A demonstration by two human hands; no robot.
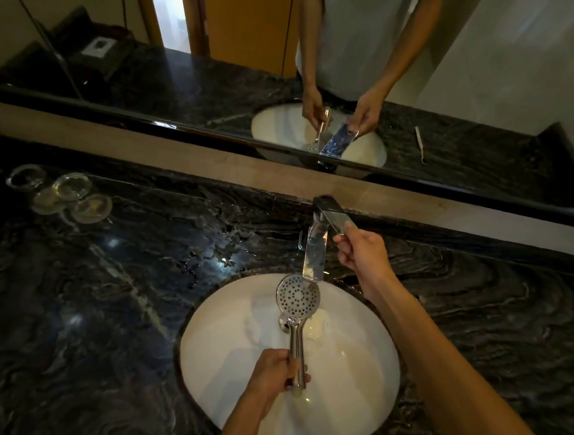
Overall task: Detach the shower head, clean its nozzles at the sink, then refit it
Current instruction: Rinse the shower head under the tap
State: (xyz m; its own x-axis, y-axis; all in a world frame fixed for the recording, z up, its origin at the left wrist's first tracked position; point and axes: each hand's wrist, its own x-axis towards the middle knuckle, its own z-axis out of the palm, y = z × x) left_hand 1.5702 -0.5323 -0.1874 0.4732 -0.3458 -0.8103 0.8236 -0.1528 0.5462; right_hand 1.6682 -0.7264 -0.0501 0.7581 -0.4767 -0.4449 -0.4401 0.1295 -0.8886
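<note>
A chrome shower head (pixel 298 297) hangs over the white oval sink (pixel 226 342), its round nozzle face turned up just under the spout of the chrome faucet (pixel 313 256). My left hand (pixel 274 372) grips the lower end of its handle. My right hand (pixel 360 251) holds the flat lever (pixel 332 215) on top of the faucet, fingers curled round its end. I cannot tell whether water is running.
The dark marble counter (pixel 97 318) surrounds the sink, with several upturned glass tumblers (pixel 71 196) at the back left. A wide mirror (pixel 301 61) runs along the back wall above a wooden ledge. In its reflection a thin tool (pixel 419 143) lies on the counter.
</note>
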